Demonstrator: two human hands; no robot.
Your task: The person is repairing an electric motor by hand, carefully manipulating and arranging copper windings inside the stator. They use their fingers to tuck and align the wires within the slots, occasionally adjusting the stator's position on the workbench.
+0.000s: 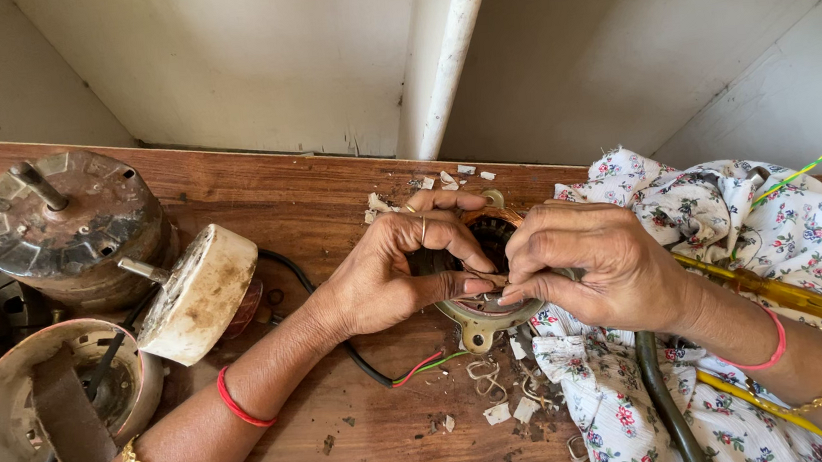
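Worn brown wooden bench carries the round metal motor stator with copper windings (484,306) at centre, my left hand (397,272) curled around its rim, my right hand (591,269) pinching fine winding wire closed; judgement: steady grip, gentle pull avoids snapping.

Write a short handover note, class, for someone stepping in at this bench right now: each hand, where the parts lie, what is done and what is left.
Left hand: cupped around the motor stator, steadying it on the wooden bench.
Right hand: pinching fine winding wire at the stator's middle, fingertips meeting the left thumb.
Floral cloth lies under the right arm; the yellow-handled tool rests on it, unused.
Black cable trails from the stator.
Done: paper scraps on the bench.
Left: wire is in hand; how much remains cannot be told.
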